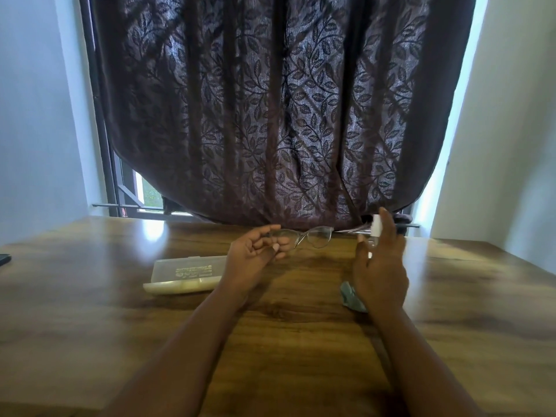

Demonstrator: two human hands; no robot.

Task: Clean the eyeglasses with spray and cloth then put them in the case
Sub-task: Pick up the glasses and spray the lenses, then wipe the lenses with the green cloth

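Note:
My left hand (255,254) pinches the left lens end of the thin-framed eyeglasses (316,237) and holds them up above the wooden table (270,341), lenses facing me. My right hand (380,266) grips a small clear spray bottle with a white cap (376,225), raised just right of the glasses, with a finger on top of the cap. A translucent glasses case (186,273) lies shut on the table left of my left wrist. A grey-green cloth (352,297) lies crumpled on the table, partly hidden behind my right wrist.
A dark leaf-patterned curtain (279,115) hangs right behind the table's far edge. A dark flat object (4,259) pokes in at the table's left edge. White walls stand on both sides.

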